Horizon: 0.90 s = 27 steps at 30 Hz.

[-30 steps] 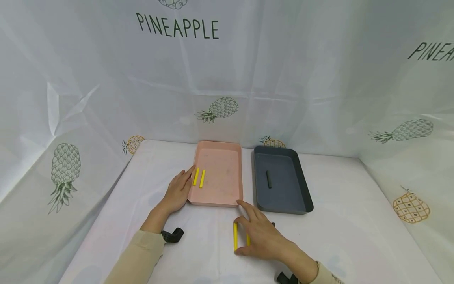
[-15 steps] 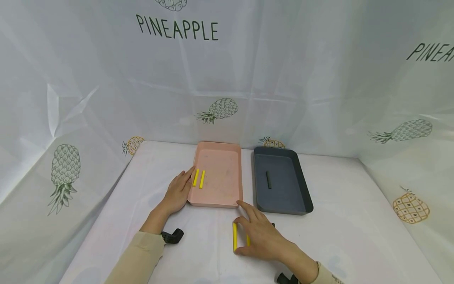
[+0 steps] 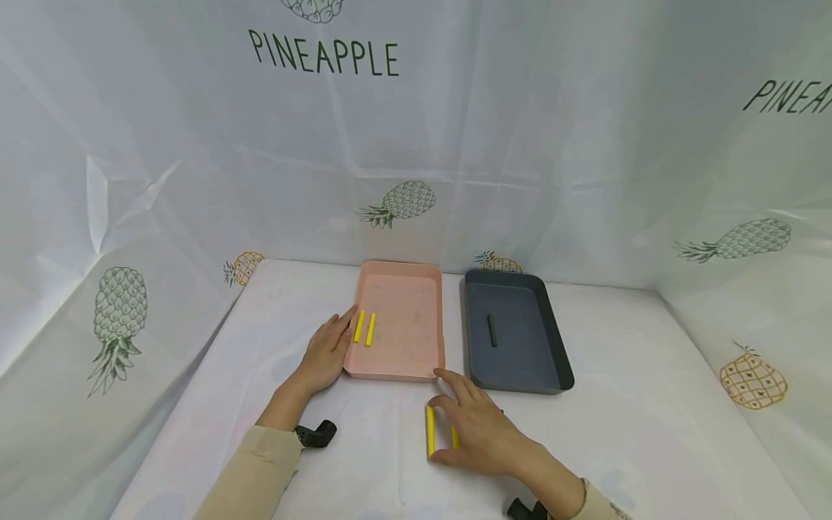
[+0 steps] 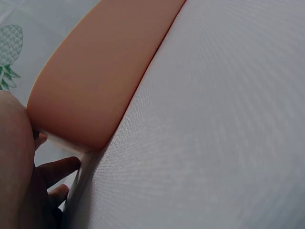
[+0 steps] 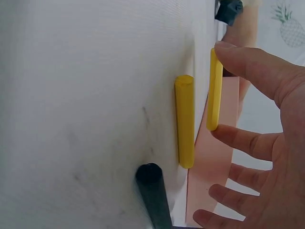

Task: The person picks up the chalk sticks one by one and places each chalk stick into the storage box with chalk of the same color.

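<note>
My right hand (image 3: 484, 430) pinches a short yellow stick (image 3: 430, 432) by its two ends, thumb at one and index finger at the other. In the right wrist view this held yellow stick (image 5: 215, 90) appears beyond a second yellow stick (image 5: 185, 121), which lies on the cloth. A dark stick (image 5: 156, 198) lies beside that one, mostly hidden by the hand in the head view. My left hand (image 3: 323, 354) rests against the left side of the pink tray (image 3: 406, 368), fingers extended. Two yellow sticks (image 3: 370, 330) lie inside this tray, near its left wall.
Right of the pink tray stands a dark grey tray (image 3: 520, 372) with one dark stick (image 3: 492, 330) in it. White cloth (image 3: 364, 448) covers the table, and a pineapple-print curtain (image 3: 552, 144) hangs behind and at both sides.
The pinched yellow stick has risen very slightly in the last half second. My left hand keeps its place at the pink tray; the head view has tilted a little.
</note>
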### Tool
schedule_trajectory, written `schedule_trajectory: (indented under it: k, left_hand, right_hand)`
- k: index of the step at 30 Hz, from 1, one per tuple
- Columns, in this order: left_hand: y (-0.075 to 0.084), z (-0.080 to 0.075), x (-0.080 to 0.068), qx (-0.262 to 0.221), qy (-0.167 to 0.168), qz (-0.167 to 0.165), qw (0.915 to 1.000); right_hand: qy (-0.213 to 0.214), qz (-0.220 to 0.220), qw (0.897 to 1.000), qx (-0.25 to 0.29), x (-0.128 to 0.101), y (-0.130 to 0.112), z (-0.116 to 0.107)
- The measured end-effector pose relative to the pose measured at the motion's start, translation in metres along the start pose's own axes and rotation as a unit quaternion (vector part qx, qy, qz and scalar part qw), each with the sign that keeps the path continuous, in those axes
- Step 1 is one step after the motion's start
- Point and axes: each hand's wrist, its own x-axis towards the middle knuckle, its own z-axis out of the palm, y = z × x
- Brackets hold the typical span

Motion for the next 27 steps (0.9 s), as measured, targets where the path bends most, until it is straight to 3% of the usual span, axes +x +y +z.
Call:
schedule_trajectory:
  k: [9, 27]
  left_hand:
    - [-0.001, 0.002, 0.001, 0.007, 0.004, 0.001, 1.0000]
    - [-0.001, 0.002, -0.001, 0.015, 0.005, 0.003, 0.9999]
  right_hand:
    - [0.016, -0.019, 1.000, -0.010, 0.003, 0.001, -0.006]
    - [-0.002, -0.008, 1.000, 0.010, 0.012, 0.002, -0.022]
